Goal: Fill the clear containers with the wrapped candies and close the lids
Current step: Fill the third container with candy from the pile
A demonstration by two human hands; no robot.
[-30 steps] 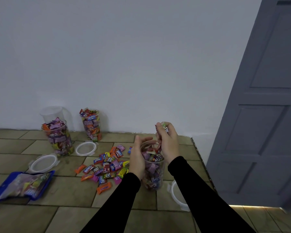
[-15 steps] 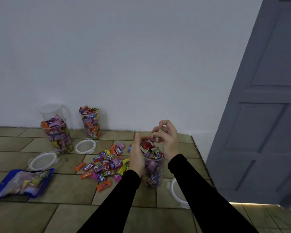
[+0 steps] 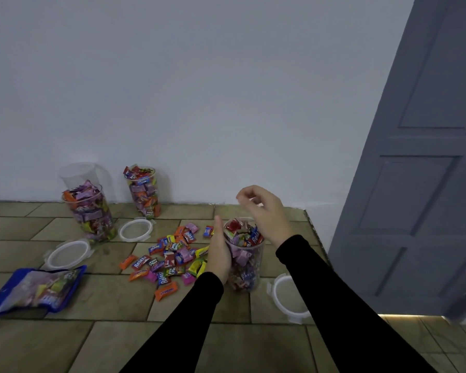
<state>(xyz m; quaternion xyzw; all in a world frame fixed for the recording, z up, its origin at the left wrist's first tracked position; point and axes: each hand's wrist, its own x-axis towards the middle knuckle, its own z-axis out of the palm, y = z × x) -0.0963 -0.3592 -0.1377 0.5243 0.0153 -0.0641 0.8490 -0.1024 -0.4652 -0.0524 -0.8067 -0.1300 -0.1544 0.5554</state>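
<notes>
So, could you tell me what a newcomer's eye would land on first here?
Likely the bright loose candies scattered mid-floor, and beside them the brimming clear container steadied by the left hand, with the right hand above its mouth. Two more filled containers stand by the wall, lids off.

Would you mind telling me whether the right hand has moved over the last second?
Yes. The right hand has lifted from the mouth of the near container and now hangs above it, to the right, fingers loosely curled and empty; the container kept its place.

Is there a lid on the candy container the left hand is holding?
No, the container gripped by the left hand is open-topped, candies heaped at its rim, and a lid lies beside it.
</notes>
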